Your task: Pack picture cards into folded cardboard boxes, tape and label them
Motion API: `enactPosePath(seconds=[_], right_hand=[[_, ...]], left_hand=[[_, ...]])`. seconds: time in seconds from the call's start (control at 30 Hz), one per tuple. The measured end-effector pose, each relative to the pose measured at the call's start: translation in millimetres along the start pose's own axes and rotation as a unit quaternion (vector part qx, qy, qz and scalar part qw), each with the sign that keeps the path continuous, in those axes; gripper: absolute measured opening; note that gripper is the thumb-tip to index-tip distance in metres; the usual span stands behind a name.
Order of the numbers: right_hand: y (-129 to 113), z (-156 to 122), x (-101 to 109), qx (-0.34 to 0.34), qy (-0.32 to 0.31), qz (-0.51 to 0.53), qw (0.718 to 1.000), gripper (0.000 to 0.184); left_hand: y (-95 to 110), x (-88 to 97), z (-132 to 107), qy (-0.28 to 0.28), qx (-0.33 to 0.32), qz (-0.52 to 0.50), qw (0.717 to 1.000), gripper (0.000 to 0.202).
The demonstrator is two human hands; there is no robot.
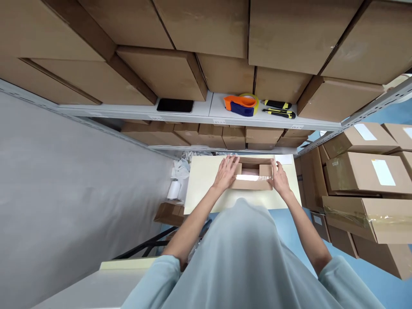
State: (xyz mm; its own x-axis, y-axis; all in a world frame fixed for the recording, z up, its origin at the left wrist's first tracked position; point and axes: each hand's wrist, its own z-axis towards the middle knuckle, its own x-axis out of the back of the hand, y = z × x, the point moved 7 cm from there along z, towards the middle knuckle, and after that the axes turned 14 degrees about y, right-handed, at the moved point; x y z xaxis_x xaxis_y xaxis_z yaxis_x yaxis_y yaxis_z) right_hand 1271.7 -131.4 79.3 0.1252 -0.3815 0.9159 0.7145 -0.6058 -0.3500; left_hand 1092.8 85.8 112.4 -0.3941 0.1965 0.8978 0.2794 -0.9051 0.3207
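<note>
A small cardboard box (252, 185) sits on the cream tabletop (202, 184) in front of me, its top partly unclosed. Shiny clear tape (251, 177) runs along its near flap, and something pale pink (250, 171) shows inside, too little of it to name. My left hand (226, 172) grips the box's left end, fingers laid over the edge toward the far side. At the right end, my right hand (279, 176) holds the box with the thumb near the front corner and the fingers along the side.
Above the table, a metal shelf (201, 112) bears large cartons (167, 73), a black phone (175, 105), an orange and blue tape dispenser (240, 105) and yellow-black utility knives (278, 109). Stacked cartons (363, 171) stand on the right. A grey wall (80, 180) bounds the left.
</note>
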Motion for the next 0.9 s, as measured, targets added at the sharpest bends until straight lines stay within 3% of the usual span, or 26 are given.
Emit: enactPosePath(seconds=[0.17,0.23,0.37,0.43,0.63,0.8,0.9], right_hand=[[-5,-17,2,0.030,0.010,0.010,0.999,0.071],[-3,-23,1,0.016,0.013,0.011,1.000,0.061],[3,-27,-3,-0.013,0.008,0.021,1.000,0.034],[7,-25,-7,-0.043,-0.002,0.051,0.998,0.029],[27,-11,-21,-0.200,-0.040,0.161,0.966,0.019],[28,6,-29,-0.231,-0.086,0.090,0.965,0.013],[22,10,-29,-0.223,-0.108,0.033,0.968,0.019]], left_hand=[[0,5.1,-12,0.024,0.018,-0.016,0.999,0.035],[-5,1.7,-20,0.018,0.044,-0.033,0.998,0.025],[-15,-11.4,-32,0.001,0.097,-0.071,0.993,0.024],[-23,-16.6,-36,0.017,0.144,-0.086,0.986,0.024],[-47,-38.6,-43,0.049,0.336,-0.150,0.928,0.015],[-69,-56.3,-45,0.018,0.457,-0.136,0.879,0.029],[-75,-61.6,-44,-0.007,0.473,-0.142,0.869,0.030]])
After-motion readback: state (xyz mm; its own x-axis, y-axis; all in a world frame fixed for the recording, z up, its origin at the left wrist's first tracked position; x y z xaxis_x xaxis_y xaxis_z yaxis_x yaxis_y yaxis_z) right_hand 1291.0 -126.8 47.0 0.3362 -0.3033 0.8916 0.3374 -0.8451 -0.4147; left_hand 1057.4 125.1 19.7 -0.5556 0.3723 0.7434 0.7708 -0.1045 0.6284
